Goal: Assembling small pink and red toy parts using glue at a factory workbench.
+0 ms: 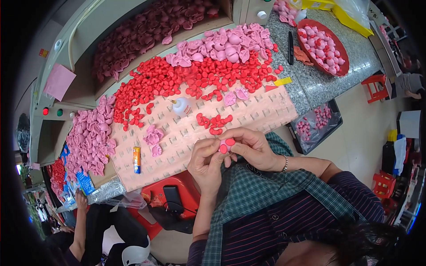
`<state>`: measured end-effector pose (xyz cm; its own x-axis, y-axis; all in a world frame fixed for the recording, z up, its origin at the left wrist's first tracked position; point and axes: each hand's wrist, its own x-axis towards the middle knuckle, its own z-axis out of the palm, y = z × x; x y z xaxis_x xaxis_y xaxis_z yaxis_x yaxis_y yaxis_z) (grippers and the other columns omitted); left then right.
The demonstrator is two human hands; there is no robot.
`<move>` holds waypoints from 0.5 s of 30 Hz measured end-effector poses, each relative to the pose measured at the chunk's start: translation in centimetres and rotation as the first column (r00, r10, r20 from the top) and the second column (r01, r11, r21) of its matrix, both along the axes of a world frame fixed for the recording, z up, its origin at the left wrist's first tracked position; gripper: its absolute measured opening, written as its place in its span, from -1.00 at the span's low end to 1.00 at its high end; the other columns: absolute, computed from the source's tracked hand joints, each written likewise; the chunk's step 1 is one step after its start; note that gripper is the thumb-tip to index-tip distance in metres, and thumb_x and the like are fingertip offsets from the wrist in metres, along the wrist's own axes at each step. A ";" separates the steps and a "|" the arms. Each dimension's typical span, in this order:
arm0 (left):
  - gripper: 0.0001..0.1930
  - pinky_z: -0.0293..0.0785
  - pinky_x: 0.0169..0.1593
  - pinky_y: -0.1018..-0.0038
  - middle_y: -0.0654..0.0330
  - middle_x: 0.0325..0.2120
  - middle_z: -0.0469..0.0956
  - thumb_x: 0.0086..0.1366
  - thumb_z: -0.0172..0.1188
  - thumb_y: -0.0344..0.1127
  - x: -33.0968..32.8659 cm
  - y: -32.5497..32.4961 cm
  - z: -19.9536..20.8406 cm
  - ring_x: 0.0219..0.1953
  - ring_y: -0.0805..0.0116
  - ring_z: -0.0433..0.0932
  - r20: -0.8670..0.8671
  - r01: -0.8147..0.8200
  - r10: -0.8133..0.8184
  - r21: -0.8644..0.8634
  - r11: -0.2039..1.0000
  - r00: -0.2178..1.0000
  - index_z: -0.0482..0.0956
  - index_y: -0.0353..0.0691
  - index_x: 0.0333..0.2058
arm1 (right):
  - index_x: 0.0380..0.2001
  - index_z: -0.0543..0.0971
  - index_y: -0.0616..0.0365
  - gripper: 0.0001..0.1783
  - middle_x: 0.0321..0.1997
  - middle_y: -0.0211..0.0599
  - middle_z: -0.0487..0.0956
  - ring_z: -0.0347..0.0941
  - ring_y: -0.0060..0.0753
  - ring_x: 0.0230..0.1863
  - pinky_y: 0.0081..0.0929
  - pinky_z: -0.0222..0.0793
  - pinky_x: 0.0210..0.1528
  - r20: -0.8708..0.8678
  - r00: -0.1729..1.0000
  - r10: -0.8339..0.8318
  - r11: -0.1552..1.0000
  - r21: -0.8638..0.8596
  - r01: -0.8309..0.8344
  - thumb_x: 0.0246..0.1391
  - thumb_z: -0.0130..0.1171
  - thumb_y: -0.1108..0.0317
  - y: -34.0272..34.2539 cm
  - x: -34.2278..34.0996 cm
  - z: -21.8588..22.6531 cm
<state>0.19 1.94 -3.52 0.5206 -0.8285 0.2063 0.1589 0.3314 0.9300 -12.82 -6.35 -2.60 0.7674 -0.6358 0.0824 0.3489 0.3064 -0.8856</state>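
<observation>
My left hand (pixel 206 165) and my right hand (pixel 254 150) meet at the near edge of the pink mat (pixel 177 150). Between their fingertips they pinch a small pink piece with red ovals on it (pixel 226 145). Just beyond lies a small cluster of red pieces (pixel 216 123). A white squeeze bottle (pixel 181 107) stands farther back. Pink shell-like pieces (pixel 153 135) lie to the left, near an orange and blue tube (pixel 136 159). A broad heap of red pieces (pixel 155 80) covers the back of the mat, with pink shells (pixel 233 42) heaped behind.
At the back right, a red bowl (pixel 345 70) holds pink-and-red balls beside a black pen-like tool (pixel 290 48). A dark crate (pixel 338 119) with similar pieces stands below the bench. Another person's arm (pixel 80 221) reaches in at left, near a red stool (pixel 189 193).
</observation>
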 end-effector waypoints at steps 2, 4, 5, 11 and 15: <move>-0.77 0.59 -0.34 0.53 0.06 -0.19 0.51 0.19 0.25 -0.66 0.1 0.1 -0.2 -0.34 0.35 0.59 -0.015 0.008 -0.008 0.013 1.000 1.000 0.58 -0.35 -0.17 | 0.13 0.40 0.27 -0.67 -0.16 -0.21 0.57 0.58 -0.48 -0.34 -0.65 0.42 -0.35 0.013 1.000 -0.011 1.000 -0.015 0.011 0.35 -0.02 0.43 0.1 -0.1 -0.1; -0.78 0.58 -0.31 0.52 0.07 -0.19 0.52 0.17 0.29 -0.64 0.1 0.4 -0.4 -0.28 0.36 0.57 -0.028 0.000 0.002 0.045 0.999 1.000 0.59 -0.34 -0.19 | 0.14 0.40 0.27 -0.67 -0.15 -0.21 0.57 0.58 -0.48 -0.33 -0.65 0.41 -0.35 0.028 0.999 -0.017 0.999 -0.028 0.018 0.35 -0.02 0.44 0.1 -0.1 -0.1; -0.78 0.58 -0.31 0.52 0.07 -0.19 0.52 0.17 0.29 -0.64 0.3 0.5 -0.5 -0.28 0.36 0.57 -0.025 0.005 -0.004 0.046 0.999 1.000 0.59 -0.34 -0.19 | 0.14 0.40 0.28 -0.65 -0.13 -0.19 0.57 0.59 -0.47 -0.31 -0.63 0.44 -0.33 0.024 1.000 -0.001 1.000 -0.031 0.002 0.32 0.02 0.48 0.0 -0.2 0.0; -0.79 0.54 -0.21 0.51 0.07 -0.19 0.55 0.14 0.34 -0.60 0.8 1.1 -1.7 -0.21 0.35 0.54 -0.022 0.013 -0.013 0.014 1.000 1.000 0.60 -0.30 -0.24 | 0.05 0.46 0.37 -0.65 -0.09 -0.09 0.55 0.58 -0.42 -0.20 -0.54 0.54 -0.23 0.062 0.998 0.026 0.989 -0.147 -0.017 0.18 0.16 0.59 -0.6 0.0 -0.2; -0.83 0.52 -0.14 0.45 0.08 -0.20 0.55 0.15 0.34 -0.58 0.5 1.0 -1.2 -0.18 0.31 0.54 0.022 0.019 -0.017 -0.077 0.997 1.000 0.59 -0.27 -0.29 | -0.07 0.53 0.40 -0.72 -0.10 -0.07 0.55 0.57 -0.43 -0.19 -0.53 0.56 -0.20 0.057 0.998 0.013 0.969 -0.245 0.002 0.14 0.22 0.57 -0.7 -0.4 0.2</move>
<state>0.66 2.98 -4.72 0.5003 -0.8191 0.2807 0.1459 0.3993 0.9051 -13.21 -7.08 -2.38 0.7604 -0.5864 0.2793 0.4003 0.0845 -0.9125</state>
